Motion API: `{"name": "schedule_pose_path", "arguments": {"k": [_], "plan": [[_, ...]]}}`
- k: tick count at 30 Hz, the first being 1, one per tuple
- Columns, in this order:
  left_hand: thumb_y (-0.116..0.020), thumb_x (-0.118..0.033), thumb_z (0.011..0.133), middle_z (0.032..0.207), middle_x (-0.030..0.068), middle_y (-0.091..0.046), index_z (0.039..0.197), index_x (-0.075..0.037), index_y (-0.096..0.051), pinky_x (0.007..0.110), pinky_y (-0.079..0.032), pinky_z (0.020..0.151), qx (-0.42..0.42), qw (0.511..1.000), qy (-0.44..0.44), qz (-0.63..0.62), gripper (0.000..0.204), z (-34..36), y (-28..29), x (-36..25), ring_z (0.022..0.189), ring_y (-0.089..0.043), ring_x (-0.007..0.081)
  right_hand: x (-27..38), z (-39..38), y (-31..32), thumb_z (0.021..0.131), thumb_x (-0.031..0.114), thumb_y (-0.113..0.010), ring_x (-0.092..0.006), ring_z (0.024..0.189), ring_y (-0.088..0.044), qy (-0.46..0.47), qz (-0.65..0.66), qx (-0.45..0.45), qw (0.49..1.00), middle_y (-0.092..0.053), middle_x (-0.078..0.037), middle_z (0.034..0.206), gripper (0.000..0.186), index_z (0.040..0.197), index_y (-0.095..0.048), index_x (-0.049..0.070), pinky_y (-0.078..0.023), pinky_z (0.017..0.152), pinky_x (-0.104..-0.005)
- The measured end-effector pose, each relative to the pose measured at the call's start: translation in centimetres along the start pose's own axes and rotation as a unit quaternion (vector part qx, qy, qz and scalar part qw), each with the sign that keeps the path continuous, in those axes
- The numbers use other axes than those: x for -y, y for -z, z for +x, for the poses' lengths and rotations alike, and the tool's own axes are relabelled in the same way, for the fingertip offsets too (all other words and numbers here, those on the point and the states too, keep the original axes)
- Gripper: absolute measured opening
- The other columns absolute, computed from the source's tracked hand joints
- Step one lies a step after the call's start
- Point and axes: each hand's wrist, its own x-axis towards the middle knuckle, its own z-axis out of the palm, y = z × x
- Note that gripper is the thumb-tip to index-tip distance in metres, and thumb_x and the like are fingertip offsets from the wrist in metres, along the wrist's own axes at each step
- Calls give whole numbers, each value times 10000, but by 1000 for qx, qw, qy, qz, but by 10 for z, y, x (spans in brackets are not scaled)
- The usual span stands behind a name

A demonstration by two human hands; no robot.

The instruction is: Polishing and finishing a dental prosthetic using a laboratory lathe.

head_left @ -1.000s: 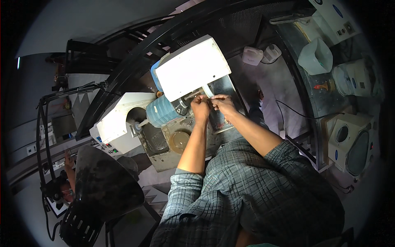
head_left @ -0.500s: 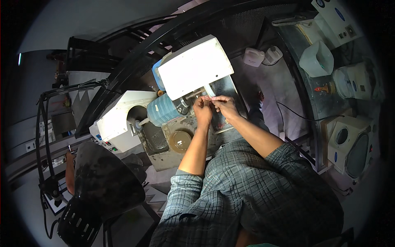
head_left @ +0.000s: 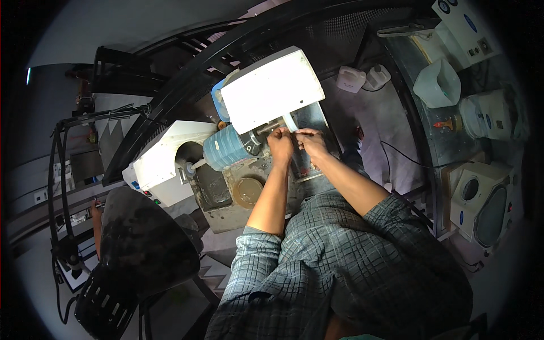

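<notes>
My left hand [head_left: 280, 148] and my right hand [head_left: 313, 146] are close together just under a pale disc-shaped wheel [head_left: 290, 122] on a motor shaft. Both hands are closed in a pinch, fingertips near the wheel's lower edge. Whatever small piece they hold is too small and covered by the fingers to name. The shaft runs left to a blue ribbed motor [head_left: 225, 151]. Above the wheel sits a white box-like hood [head_left: 272, 90]. Below the hands lies a metal tray [head_left: 310, 174] with a few small bits in it.
A round brown bowl [head_left: 248, 192] stands left of my left forearm. Further left is a second white hood [head_left: 170, 153] with buttons. A black lamp shade [head_left: 150, 243] fills the lower left. On the right bench stand a white machine [head_left: 481, 201] and a translucent container [head_left: 437, 84].
My hands stay by the wheel, shifted slightly upward, with the fingertips a little further apart. The whole view has moved slightly.
</notes>
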Motion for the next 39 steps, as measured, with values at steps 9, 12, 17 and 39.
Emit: {"name": "schedule_pose_path", "arguments": {"k": [9,12,17,39], "plan": [[-486,-49,871,622,20,-559,735,25,-582,242,-367,495,6,999,-43,32,182,-2,2,-2,545,-458,73,1,-2,0,777,13,-617,-81,568,-524,-8,29,10,1000,-593,-22,704,57,832,-633,15,-435,484,-217],[-495,-61,876,630,22,-563,728,24,-580,245,-373,502,-4,999,-21,30,191,0,4,2,554,-466,76,-1,1,0,785,10,-612,-67,581,-520,-16,18,12,1000,-591,-19,703,92,872,-642,10,-422,489,-193],[-503,-76,879,635,33,-575,737,27,-582,250,-380,509,3,998,-63,20,192,-13,4,-5,557,-480,82,-1,-7,2,782,14,-610,-79,581,-525,-14,61,48,997,-601,-14,720,67,838,-645,23,-435,490,-215],[-488,-63,898,661,14,-561,765,25,-571,241,-389,538,-48,991,-75,100,180,-3,-4,6,588,-475,76,-7,8,3,786,45,-613,-71,597,-529,-22,36,9,999,-605,-12,723,81,860,-647,34,-417,498,-203]]}}
